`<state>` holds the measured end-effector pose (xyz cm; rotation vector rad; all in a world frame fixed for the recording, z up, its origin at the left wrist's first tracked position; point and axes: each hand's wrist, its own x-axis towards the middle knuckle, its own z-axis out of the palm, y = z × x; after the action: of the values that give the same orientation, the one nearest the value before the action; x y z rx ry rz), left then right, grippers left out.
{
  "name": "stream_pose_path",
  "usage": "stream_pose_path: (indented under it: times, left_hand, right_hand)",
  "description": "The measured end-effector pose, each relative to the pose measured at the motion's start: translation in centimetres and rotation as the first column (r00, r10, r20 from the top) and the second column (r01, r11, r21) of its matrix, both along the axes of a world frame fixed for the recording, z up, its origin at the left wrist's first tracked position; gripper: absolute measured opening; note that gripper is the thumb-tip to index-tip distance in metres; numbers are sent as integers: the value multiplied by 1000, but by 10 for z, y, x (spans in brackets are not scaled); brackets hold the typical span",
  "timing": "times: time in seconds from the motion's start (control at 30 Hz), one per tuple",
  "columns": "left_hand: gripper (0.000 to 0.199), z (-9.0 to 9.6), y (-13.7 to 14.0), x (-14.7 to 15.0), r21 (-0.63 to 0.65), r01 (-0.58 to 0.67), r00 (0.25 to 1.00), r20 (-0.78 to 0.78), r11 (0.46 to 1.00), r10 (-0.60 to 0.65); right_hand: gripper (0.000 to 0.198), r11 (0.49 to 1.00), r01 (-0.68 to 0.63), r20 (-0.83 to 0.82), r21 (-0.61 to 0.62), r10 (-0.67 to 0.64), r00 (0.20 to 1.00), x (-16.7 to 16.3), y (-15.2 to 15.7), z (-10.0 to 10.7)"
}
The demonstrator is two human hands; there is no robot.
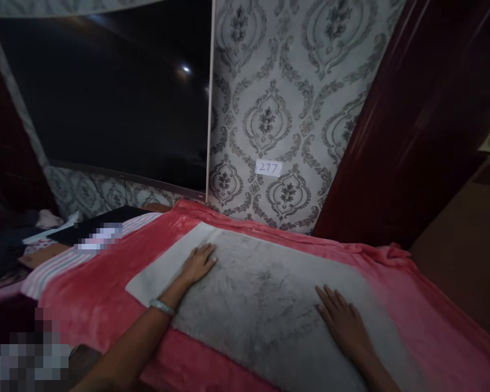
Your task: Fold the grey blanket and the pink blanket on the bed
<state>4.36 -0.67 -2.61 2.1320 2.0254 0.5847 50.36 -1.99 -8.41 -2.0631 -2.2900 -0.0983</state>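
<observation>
A grey fluffy mat (261, 294), paler toward its left and right ends, lies spread out on a red plush blanket (118, 277). My left hand (198, 264) rests on the mat's left part, palm down, with the fingers apart. Around that wrist is a light-coloured bangle (162, 307). Over on the right part, my right hand (343, 321) also lies on the mat with its fingers spread. Neither hand grips anything.
A large black television (118, 92) hangs over the surface's left side. Striped cloth (61, 267) and a dark flat item (98, 224) lie at the left. Patterned wallpaper (265, 117) bears a paper label (268, 167) reading 277. A dark red glossy panel (375, 141) stands at right.
</observation>
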Motion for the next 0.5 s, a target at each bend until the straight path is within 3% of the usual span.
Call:
stream_pose_path:
  times: [0.13,0.27,0.4,0.5]
  left_hand:
    - [52,5,-3,-16,29,-32,997,65,999,30]
    - [52,9,-29,-52,15,-166,986,38,986,165]
    - [57,6,-66,-90,3,-374,927,-30,928,374]
    - [56,9,-77,-108,-17,-466,885,4,885,466]
  right_hand:
    - [63,999,-21,-39,33,22,999,1,-1,0]
    - [62,998,-46,-45,45,48,998,2,-1,-2]
    - [60,998,-33,-36,56,35,999,2,0,-3]
    - [59,997,-38,-49,68,42,998,1,1,-2]
